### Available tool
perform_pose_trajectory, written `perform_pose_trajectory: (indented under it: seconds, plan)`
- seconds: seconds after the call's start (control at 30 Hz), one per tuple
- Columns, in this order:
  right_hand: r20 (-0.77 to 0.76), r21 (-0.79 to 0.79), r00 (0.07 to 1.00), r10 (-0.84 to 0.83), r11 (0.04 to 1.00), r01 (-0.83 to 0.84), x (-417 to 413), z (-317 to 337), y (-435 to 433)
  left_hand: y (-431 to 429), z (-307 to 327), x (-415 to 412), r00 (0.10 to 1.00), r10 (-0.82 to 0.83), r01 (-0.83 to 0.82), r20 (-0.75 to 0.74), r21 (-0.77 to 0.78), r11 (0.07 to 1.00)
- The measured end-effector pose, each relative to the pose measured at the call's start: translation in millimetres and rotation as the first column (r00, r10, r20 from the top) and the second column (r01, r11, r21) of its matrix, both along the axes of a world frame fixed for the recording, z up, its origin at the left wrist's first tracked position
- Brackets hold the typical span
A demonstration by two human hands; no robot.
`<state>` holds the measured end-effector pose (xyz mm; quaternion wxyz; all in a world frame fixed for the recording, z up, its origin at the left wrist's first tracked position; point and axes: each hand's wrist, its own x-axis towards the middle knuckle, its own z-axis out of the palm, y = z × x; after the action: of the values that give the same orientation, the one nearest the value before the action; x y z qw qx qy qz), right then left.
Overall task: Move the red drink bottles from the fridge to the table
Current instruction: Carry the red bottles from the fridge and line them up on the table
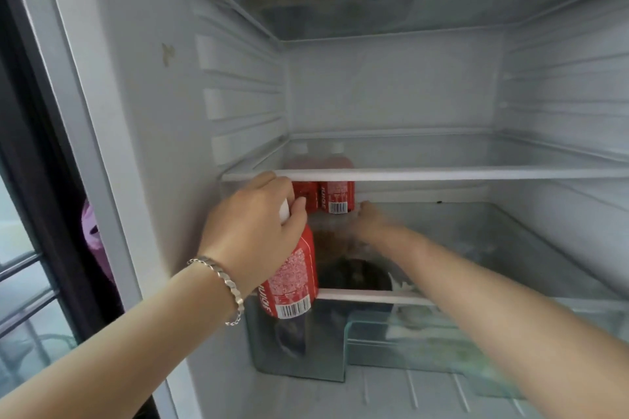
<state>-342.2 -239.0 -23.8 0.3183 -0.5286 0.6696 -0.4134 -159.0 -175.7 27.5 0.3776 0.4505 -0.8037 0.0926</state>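
In the head view, the left hand (258,228), with a bracelet (221,279) on its wrist, curls its fingers round the white-capped top of a tilted red bottle (292,279) at the front left of the open fridge (136,112), over the lower shelf edge (367,296). Behind it, the rear left bottle (304,196) and the rear right bottle (337,197), both red, stand upright side by side under the glass shelf (442,175). The right hand (371,218) reaches in beside the base of the rear right bottle, too blurred to tell whether it grips anything.
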Motion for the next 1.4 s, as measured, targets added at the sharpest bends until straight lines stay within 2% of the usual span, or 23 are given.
perform_pose_trajectory:
  seconds: [0.1, 0.33, 0.43, 0.6, 0.8, 0.87, 1.0, 1.13, 1.23, 1.4]
  plan:
    - [0.16, -0.061, 0.986, -0.051, 0.996, 0.061, 3, -4, -43, 1, -1, 0, 1.0, 0.029, -0.029, 0.001, 0.007, 1.0]
    - [0.203, -0.172, 0.925, -0.32, 0.919, 0.356, 3, -13, -89, 6, 2, -3, 0.996, 0.074, -0.073, 0.051, -0.021, 0.997]
    - [0.155, -0.168, 0.942, -0.297, 0.932, 0.322, -1, -11, -82, 6, 7, -2, 0.992, 0.081, -0.078, 0.099, -0.034, 0.996]
    - [0.054, -0.132, 0.955, -0.291, 0.946, 0.296, 5, -14, -20, 3, 8, 1, 0.983, 0.092, -0.082, 0.161, -0.065, 0.994]
    - [0.184, -0.028, 0.965, -0.185, 0.981, 0.193, 2, -18, 69, 4, 13, 4, 0.974, 0.074, -0.063, 0.212, -0.06, 0.996]
    - [0.228, -0.056, 0.964, -0.134, 0.987, 0.15, 2, -19, 88, 3, 15, 6, 0.969, 0.035, -0.032, 0.245, -0.017, 0.999]
    - [0.27, -0.228, 0.962, -0.049, 0.967, 0.113, 9, -11, 101, 5, 17, 4, 0.97, -0.029, 0.009, 0.242, 0.085, 0.996]
    - [0.192, -0.353, 0.977, -0.088, 0.923, 0.153, 20, -15, 111, 17, 17, 2, 0.985, -0.004, -0.019, 0.172, 0.134, 0.991]
    - [0.149, -0.427, 0.984, -0.093, 0.892, 0.149, 22, -19, 118, 22, 17, 2, 0.973, 0.008, -0.024, 0.233, 0.068, 0.997]
    - [-0.194, -0.518, 0.978, -0.083, 0.855, -0.03, 26, -18, 131, 33, 17, 11, 0.952, -0.065, 0.057, 0.299, 0.034, 0.998]
